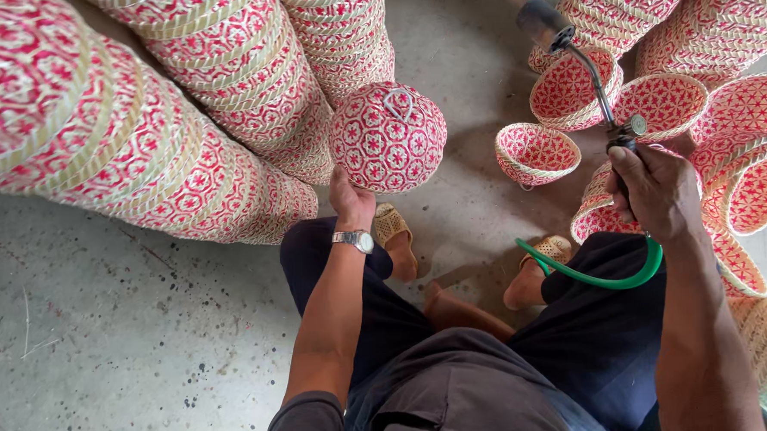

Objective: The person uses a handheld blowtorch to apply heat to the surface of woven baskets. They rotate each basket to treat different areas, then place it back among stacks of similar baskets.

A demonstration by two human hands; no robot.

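Head view: the left hand (pixel 351 200) is closed on the lower edge of a round woven basket (pixel 387 137), red and cream with a star pattern, held bottom-up above the concrete floor (pixel 130 339). A metal wristwatch (pixel 354 239) sits on the left wrist. The right hand (pixel 656 191) is closed around the grip of a gas torch (pixel 584 69); its thin metal tube runs up and to the left to a dark nozzle head. A green hose (pixel 606 276) curves from under the right hand across the person's dark trousers. The held basket lies just beside long nested stacks of baskets (pixel 139 140) on the left. Open small baskets (pixel 536 153), insides up, lie near the torch on the right, with further stacks behind them. Both feet wear woven sandals (pixel 391 226).
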